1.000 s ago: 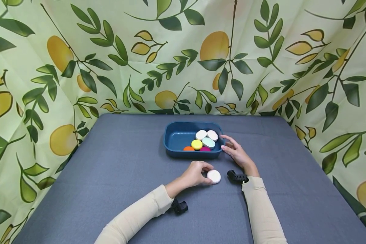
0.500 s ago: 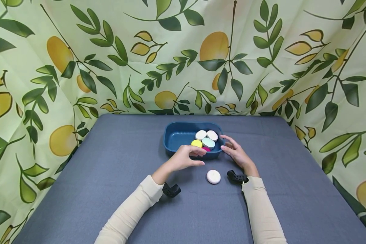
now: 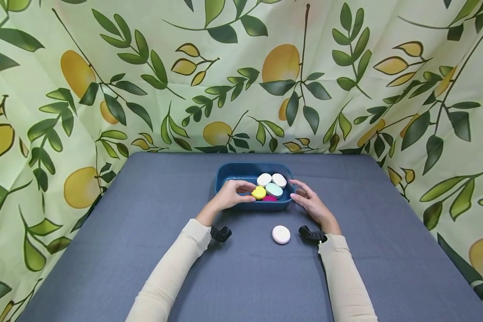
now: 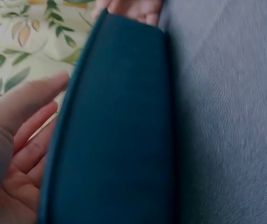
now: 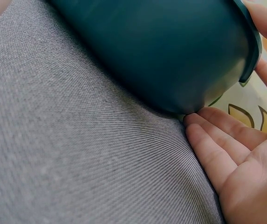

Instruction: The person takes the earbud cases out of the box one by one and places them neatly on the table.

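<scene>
A blue oblong plastic container [image 3: 233, 203] stands on the table, holding several small rounded discs. In it lie a yellow disc [image 3: 259, 193], a pale blue disc [image 3: 274, 191], a magenta disc [image 3: 270, 198] and two white discs [image 3: 264, 180]. My left hand [image 3: 230, 195] reaches over the front rim, thumb and fingers spread at the yellow disc's left side; an orange disc is mostly covered by it. The container wall hides the fingertips in the left wrist view. My right hand [image 3: 314, 206] touches the container's right end with extended fingers [image 5: 212, 149].
One white disc [image 3: 281, 235] lies on the grey cloth in front of the container, between the forearms. Grey cloth [image 3: 241, 286] covers the table. A leaf-and-fruit patterned curtain [image 3: 233, 89] hangs behind it and along both sides.
My left hand let go of the white disc on the cloth, then moved left and away from me into the container. My right hand has stayed at the container's right end.
</scene>
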`<action>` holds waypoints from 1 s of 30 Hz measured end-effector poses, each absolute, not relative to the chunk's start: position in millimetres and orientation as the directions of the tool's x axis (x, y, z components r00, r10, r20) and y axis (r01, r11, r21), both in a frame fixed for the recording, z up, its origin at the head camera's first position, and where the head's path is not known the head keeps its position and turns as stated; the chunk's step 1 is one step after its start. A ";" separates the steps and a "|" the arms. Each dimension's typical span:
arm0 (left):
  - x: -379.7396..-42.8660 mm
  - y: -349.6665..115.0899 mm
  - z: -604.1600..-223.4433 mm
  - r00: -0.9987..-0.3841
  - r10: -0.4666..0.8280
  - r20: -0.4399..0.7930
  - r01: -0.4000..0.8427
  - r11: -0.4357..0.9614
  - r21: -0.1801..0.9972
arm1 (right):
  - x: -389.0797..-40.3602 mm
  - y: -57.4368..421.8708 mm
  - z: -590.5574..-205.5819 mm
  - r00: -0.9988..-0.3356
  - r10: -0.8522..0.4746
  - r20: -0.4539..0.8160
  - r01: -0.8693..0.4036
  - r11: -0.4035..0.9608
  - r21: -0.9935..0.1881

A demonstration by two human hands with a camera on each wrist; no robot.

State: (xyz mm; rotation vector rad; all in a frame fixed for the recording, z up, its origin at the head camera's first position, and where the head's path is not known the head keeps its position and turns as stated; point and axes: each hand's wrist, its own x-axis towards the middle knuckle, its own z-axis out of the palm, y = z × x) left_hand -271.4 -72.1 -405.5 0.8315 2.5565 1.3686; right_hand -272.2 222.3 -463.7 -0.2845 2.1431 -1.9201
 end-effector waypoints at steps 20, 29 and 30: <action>-304.1 -75.2 -411.8 -0.828 0.526 -0.194 0.249 0.655 0.713 | -271.2 221.8 -464.5 -0.951 -0.304 -0.055 0.020 0.117 -0.993; -302.9 -74.2 -409.3 -0.822 0.527 -0.215 0.269 0.693 0.670 | -272.7 220.9 -465.0 -0.954 -0.295 -0.058 0.020 0.130 -0.991; -302.9 -74.0 -409.5 -0.824 0.525 -0.214 0.270 0.695 0.666 | -272.7 221.0 -465.2 -0.954 -0.295 -0.059 0.022 0.129 -0.991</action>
